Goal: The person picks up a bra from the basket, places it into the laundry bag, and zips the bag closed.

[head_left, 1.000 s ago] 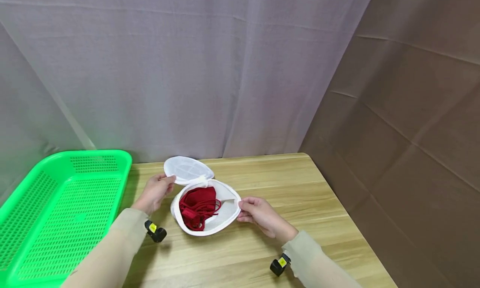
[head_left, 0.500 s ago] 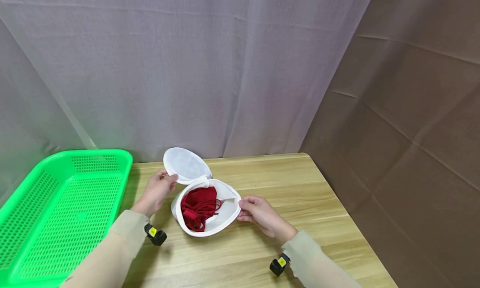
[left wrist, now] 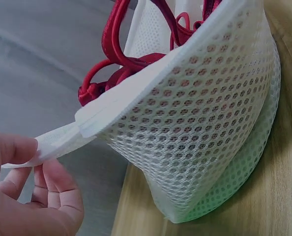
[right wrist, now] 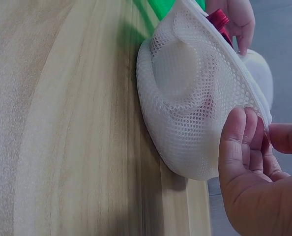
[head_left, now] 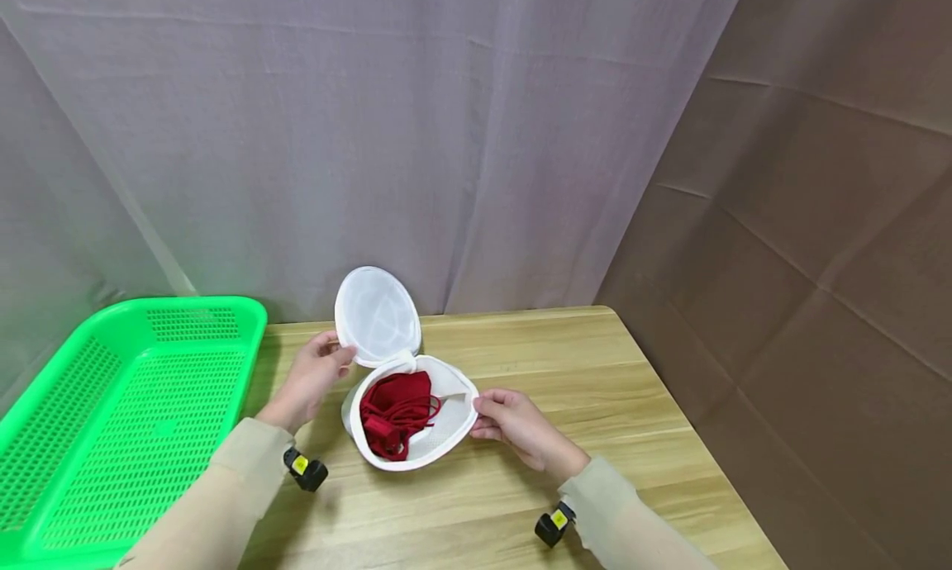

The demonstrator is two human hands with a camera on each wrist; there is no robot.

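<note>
A white mesh laundry bag (head_left: 446, 442) stands on the table with its mouth open upward. Inside it lies a bundle of red fabric with thin straps (head_left: 397, 405); its exact kind is hard to tell. The bag's round lid flap (head_left: 378, 314) is tilted up behind the mouth, joined to the rim at the back. My left hand (head_left: 312, 376) pinches the near left edge of that flap between thumb and fingers. With thumb and fingertips my right hand (head_left: 521, 429) pinches the right side of the rim. The left wrist view shows red loops (left wrist: 119, 34) rising above the mesh wall (left wrist: 185, 123).
A green perforated plastic basket (head_left: 249, 363) stands on the left of the wooden table (head_left: 565, 347). Behind the table hangs a grey curtain (head_left: 312, 140). A brown cloth wall (head_left: 803, 264) borders the right side.
The lid flap has swung from lying low and nearly flat to standing more upright, lifted by my left hand. My right hand has stayed on the rim, and the red bundle remains inside.
</note>
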